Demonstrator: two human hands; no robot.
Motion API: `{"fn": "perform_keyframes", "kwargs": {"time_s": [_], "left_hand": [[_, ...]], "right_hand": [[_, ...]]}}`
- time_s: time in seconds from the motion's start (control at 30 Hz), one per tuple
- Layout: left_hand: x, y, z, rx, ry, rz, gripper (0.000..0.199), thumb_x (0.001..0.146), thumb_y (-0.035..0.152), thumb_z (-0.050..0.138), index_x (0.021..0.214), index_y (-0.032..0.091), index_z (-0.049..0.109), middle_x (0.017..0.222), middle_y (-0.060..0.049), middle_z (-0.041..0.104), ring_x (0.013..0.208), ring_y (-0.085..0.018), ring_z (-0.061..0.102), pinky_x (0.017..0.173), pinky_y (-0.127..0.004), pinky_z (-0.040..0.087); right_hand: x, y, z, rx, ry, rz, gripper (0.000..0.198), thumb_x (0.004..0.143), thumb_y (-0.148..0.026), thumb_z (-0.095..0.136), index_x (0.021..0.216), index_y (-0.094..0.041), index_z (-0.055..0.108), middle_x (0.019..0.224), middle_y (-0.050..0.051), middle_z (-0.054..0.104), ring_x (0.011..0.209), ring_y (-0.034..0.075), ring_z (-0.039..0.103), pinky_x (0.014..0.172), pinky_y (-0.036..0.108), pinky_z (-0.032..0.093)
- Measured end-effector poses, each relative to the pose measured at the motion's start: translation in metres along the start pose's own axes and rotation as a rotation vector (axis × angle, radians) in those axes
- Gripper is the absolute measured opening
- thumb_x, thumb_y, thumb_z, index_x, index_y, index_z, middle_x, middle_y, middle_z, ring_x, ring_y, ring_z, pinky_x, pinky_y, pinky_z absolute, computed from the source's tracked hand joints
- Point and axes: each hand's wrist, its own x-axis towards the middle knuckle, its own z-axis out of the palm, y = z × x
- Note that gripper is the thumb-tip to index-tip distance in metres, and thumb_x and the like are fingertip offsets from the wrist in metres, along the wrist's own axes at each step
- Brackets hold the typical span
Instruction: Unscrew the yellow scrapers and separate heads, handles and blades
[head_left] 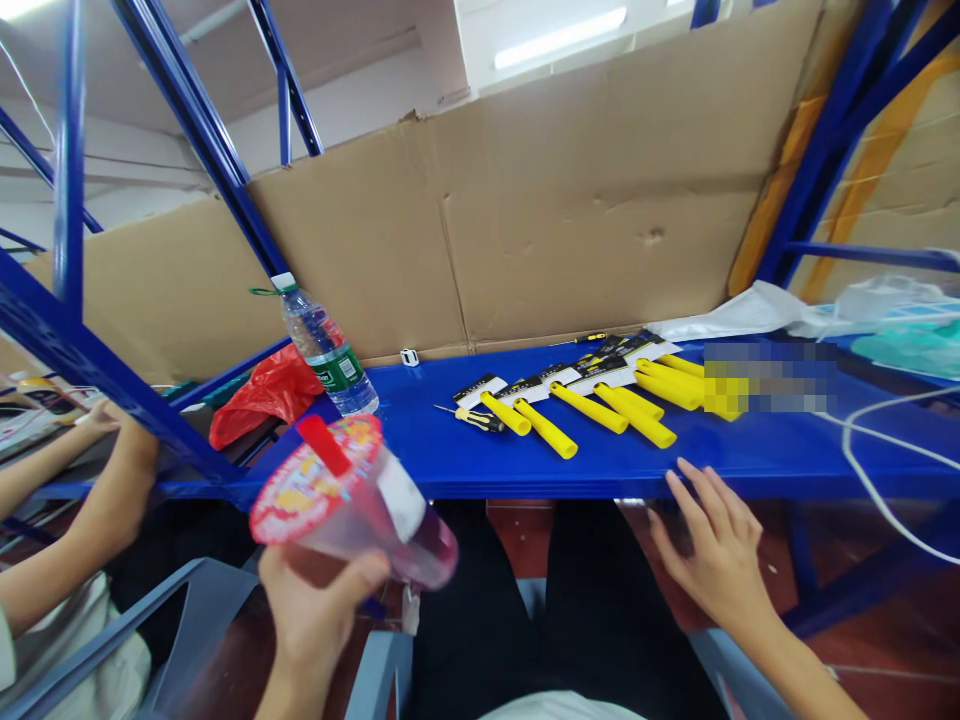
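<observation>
Left hand point(311, 605) clasped a tilted, sealed drink cup point(364, 508)! Right hand point(714, 535), loosely spread and empty, sat by the blue shelf point(442, 455).

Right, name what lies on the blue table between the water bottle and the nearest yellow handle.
In the head view, a screwdriver and a black-and-white card lie between them; a small white item sits farther back, near the cardboard.
</observation>
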Motion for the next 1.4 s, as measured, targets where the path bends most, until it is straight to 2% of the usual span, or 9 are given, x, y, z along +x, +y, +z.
{"fn": "perform_keyframes", "kwargs": {"time_s": [0.03,0.13,0.23,0.53,0.7,0.87,1.0,1.2,1.4], "left_hand": [[0.024,-0.01,-0.003,-0.041,0.037,0.033,0.055,0.06,0.04,0.109,0.097,0.017,0.076,0.086,-0.003,0.079,0.078,-0.024,0.076,0.078,-0.039,0.067],[0.094,-0.036,-0.019,-0.013,0.129,0.082,0.062,0.061,0.033,0.108,0.112,0.017,0.077,0.109,-0.006,0.082,0.102,-0.024,0.08,0.103,-0.037,0.064],[0.149,-0.063,-0.039,0.072,0.176,0.077,0.068,0.059,0.032,0.109,0.116,0.015,0.076,0.114,-0.006,0.082,0.106,-0.023,0.079,0.113,-0.039,0.06],[0.245,-0.135,-0.067,0.175,0.289,0.081,0.062,0.062,0.03,0.103,0.112,0.015,0.07,0.116,-0.01,0.082,0.111,-0.03,0.081,0.116,-0.051,0.062],[0.253,-0.151,-0.073,0.261,0.197,0.104,0.08,0.067,0.041,0.102,0.132,0.012,0.066,0.133,-0.018,0.078,0.126,-0.034,0.077,0.124,-0.054,0.056],[0.227,-0.173,-0.082,0.373,0.359,0.144,0.093,0.078,0.044,0.097,0.15,0.012,0.05,0.155,-0.024,0.062,0.146,-0.032,0.065,0.128,-0.049,0.05],[0.21,-0.186,-0.093,0.548,0.389,0.185,0.086,0.08,0.046,0.095,0.145,0.013,0.051,0.151,-0.021,0.06,0.138,-0.032,0.067,0.121,-0.05,0.055],[0.221,-0.183,-0.101,0.721,0.253,0.064,0.1,0.073,0.048,0.1,0.151,0.012,0.049,0.142,-0.022,0.069,0.137,-0.039,0.071,0.121,-0.059,0.055],[0.227,-0.186,-0.104,0.744,0.196,0.005,0.081,0.081,0.051,0.09,0.146,0.01,0.061,0.137,-0.023,0.078,0.128,-0.037,0.078,0.117,-0.055,0.06]], "right_hand": [[0.0,0.0,0.0,0.0,0.002,-0.001,0.091,0.102,-0.02,0.081,0.182,-0.027,0.036,0.162,0.021,0.066,0.149,0.046,0.065,0.12,0.061,0.052],[0.001,0.0,0.0,-0.005,0.011,-0.004,0.09,0.102,-0.02,0.081,0.181,-0.026,0.038,0.159,0.022,0.068,0.147,0.046,0.066,0.118,0.061,0.053],[0.002,-0.001,-0.001,-0.01,0.011,-0.004,0.089,0.102,-0.019,0.081,0.18,-0.025,0.039,0.157,0.023,0.07,0.145,0.045,0.068,0.117,0.06,0.053],[0.003,-0.002,-0.003,0.01,0.0,0.019,0.091,0.104,-0.023,0.081,0.182,-0.03,0.036,0.156,0.022,0.071,0.144,0.046,0.069,0.118,0.061,0.052],[0.002,-0.001,-0.002,0.002,0.002,0.02,0.09,0.104,-0.026,0.081,0.182,-0.029,0.037,0.156,0.022,0.07,0.145,0.046,0.068,0.119,0.06,0.051],[0.002,-0.001,-0.002,-0.023,-0.001,0.011,0.089,0.104,-0.026,0.081,0.181,-0.029,0.037,0.155,0.023,0.071,0.141,0.046,0.07,0.117,0.058,0.052],[0.001,-0.001,-0.002,-0.024,0.004,0.006,0.089,0.103,-0.024,0.081,0.18,-0.027,0.038,0.155,0.023,0.071,0.142,0.046,0.069,0.116,0.058,0.052],[0.0,0.0,0.0,-0.019,0.004,0.003,0.09,0.102,-0.023,0.081,0.181,-0.027,0.038,0.156,0.022,0.07,0.145,0.045,0.067,0.118,0.057,0.051],[0.002,-0.001,-0.002,-0.035,-0.008,-0.01,0.091,0.102,-0.022,0.081,0.181,-0.025,0.037,0.156,0.024,0.07,0.145,0.046,0.067,0.118,0.059,0.051]]}}
